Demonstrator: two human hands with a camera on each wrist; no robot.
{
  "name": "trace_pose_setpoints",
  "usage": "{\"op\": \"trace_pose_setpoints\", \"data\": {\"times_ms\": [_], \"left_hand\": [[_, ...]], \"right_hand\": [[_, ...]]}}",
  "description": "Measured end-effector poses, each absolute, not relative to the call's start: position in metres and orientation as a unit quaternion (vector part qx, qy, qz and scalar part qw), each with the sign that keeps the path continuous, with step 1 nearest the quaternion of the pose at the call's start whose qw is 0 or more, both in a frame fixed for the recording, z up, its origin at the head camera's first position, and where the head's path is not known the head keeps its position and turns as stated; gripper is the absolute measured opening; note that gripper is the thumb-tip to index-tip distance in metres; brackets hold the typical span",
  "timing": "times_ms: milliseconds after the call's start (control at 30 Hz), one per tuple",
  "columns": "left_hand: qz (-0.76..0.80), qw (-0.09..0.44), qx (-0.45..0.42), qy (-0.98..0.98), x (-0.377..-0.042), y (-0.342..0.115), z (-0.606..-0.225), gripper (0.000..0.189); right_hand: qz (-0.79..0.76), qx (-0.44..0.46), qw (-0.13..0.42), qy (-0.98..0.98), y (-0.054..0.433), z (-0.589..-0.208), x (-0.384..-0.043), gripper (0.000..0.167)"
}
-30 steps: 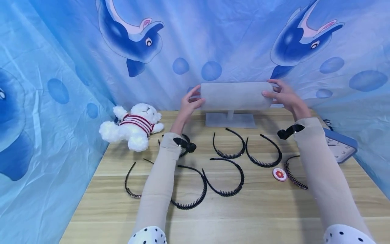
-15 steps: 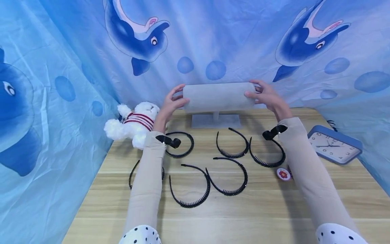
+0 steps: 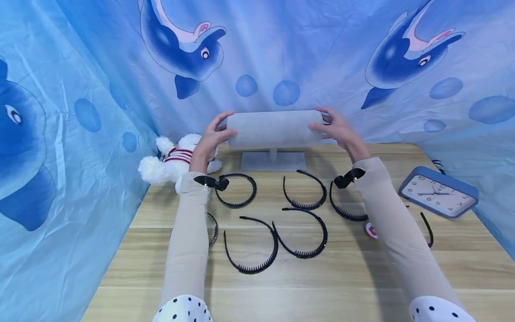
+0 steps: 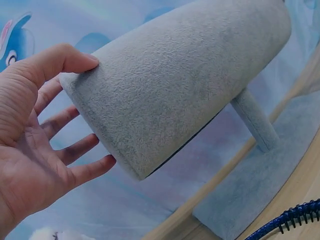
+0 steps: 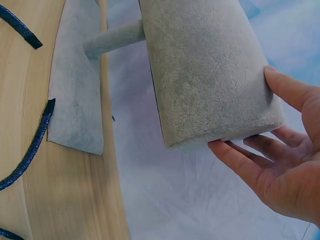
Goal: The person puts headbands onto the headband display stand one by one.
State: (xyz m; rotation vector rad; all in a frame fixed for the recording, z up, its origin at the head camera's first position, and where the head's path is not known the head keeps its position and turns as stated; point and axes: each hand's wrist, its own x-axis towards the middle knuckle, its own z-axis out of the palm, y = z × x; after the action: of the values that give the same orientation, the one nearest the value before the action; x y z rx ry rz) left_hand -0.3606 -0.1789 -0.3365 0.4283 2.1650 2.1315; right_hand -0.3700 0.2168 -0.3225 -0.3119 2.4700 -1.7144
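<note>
Gray plush T-bar display stand (image 3: 277,129) is up at 12 o'clock on the counter (image 3: 301,290), and the person's got both ends of the bar gripped: left hand (image 3: 209,139) on the 9 o'clock end, right hand (image 3: 340,129) on the 3, thumbs in front. Black toothed headbands (image 3: 253,270) lie scattered closer in, with a white stuffed animal (image 3: 154,170) around 10 and a blue-framed clock (image 3: 438,193) around 2.

Head view forward and down, wrist views close from opposite ends, sharing the grey stand (image 3: 275,130)
</note>
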Motion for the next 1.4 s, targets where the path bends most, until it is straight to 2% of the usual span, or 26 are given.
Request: {"op": "trace_pose_setpoints", "data": {"times_ms": [800,1067,1233,1400], "left_hand": [[0.702,-0.003,0.116,0.703,-0.379,-0.181,-0.361,0.062],[0.695,-0.002,0.116,0.709,-0.369,-0.178,-0.35,0.064],[0.691,0.009,0.119,0.713,-0.36,-0.179,-0.342,0.064],[0.694,0.007,0.123,0.709,-0.373,-0.184,-0.353,0.064]], "right_hand": [[-0.57,-0.117,0.078,0.809,0.214,-0.325,-0.385,0.078],[-0.552,-0.107,0.034,0.826,0.217,-0.323,-0.374,0.078],[-0.525,-0.122,0.027,0.842,0.223,-0.323,-0.362,0.071],[-0.488,-0.14,0.029,0.861,0.233,-0.326,-0.346,0.061]]}}
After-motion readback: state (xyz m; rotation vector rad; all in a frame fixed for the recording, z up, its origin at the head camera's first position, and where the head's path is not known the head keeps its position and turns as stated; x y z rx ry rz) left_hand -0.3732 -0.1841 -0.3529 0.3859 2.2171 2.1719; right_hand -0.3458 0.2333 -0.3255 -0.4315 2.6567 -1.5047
